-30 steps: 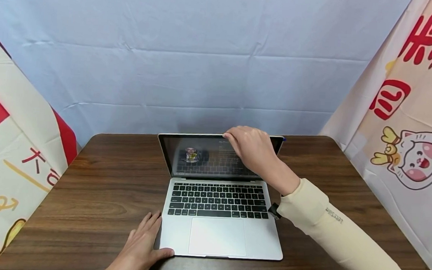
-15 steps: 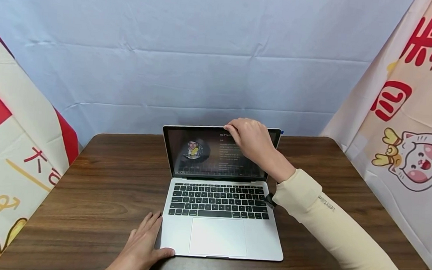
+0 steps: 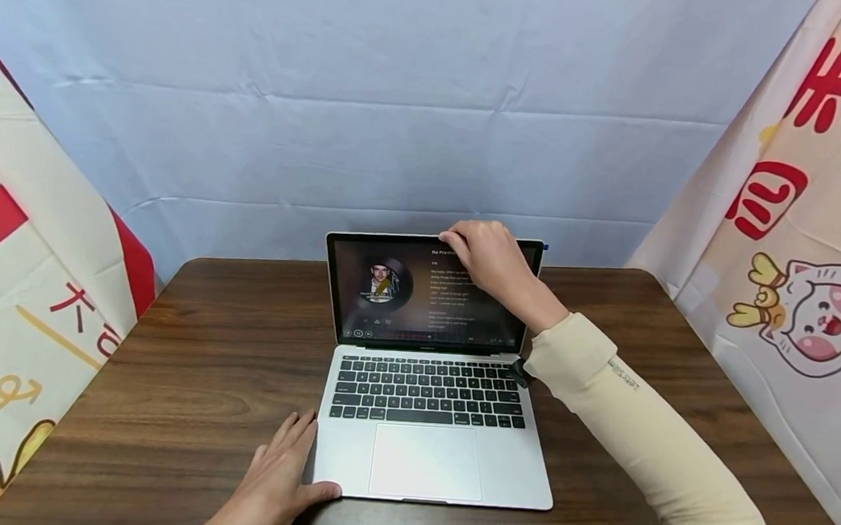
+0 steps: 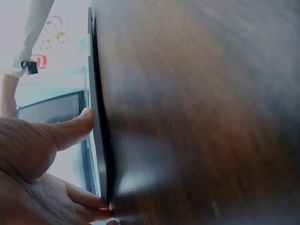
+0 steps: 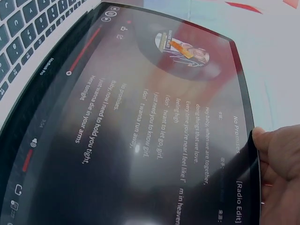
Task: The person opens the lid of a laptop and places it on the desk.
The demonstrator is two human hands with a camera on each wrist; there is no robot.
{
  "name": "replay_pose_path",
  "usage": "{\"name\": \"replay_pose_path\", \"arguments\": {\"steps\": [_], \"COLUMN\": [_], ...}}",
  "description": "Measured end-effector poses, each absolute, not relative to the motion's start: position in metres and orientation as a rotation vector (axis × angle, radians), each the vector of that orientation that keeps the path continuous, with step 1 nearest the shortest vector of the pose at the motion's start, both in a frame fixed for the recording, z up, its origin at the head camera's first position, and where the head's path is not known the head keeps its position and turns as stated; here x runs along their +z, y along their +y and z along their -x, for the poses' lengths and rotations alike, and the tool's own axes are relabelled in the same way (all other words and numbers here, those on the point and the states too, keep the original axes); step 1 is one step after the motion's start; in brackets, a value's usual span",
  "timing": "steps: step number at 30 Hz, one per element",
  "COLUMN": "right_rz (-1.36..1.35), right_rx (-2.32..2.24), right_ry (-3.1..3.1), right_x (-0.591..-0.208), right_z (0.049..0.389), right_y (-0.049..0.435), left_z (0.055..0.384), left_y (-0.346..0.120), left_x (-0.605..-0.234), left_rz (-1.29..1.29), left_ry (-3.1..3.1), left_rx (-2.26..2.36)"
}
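A silver laptop [image 3: 426, 460] with black keys stands unfolded on the wooden table. Its screen [image 3: 397, 293] is lit with a music player and song lyrics, readable in the right wrist view. At the top edge of the screen, right of its middle, my right hand [image 3: 489, 255] grips the lid. The right wrist view shows that thumb [image 5: 260, 138] on the front bezel and the fingers behind. My left hand [image 3: 278, 471] rests at the base's front left corner, fingers straight along the left side. Its thumb [image 4: 77, 129] touches the front edge.
The wooden table [image 3: 190, 369] extends on both sides of the laptop. A pale blue cloth [image 3: 371, 131] hangs behind it. Printed cloths with cartoon figures hang at the left [image 3: 19, 326] and right [image 3: 786, 317]. A small black clip [image 3: 520, 373] hangs under the right cuff.
The right hand has tilted the screen back and upright, so its top edge stands higher. The screen picture has grown clearer. The left hand and the laptop base have stayed in place.
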State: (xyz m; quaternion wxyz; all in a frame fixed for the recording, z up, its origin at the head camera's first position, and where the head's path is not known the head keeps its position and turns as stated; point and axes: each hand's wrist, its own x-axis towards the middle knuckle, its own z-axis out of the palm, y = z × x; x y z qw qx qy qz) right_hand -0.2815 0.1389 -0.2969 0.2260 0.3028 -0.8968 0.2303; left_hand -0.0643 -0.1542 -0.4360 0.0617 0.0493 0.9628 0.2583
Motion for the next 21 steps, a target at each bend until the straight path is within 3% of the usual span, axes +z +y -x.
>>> {"name": "replay_pose_path", "arguments": {"steps": [21], "right_rz": [-0.811], "right_rx": [0.692], "right_ry": [-2.539], "right_x": [-0.304], "right_z": [0.312], "right_y": [0.141], "left_z": [0.062], "left_y": [-0.154], "left_x": [-0.439], "left_rz": [-0.157], "left_ry": [2.915], "left_rx": [0.790]}}
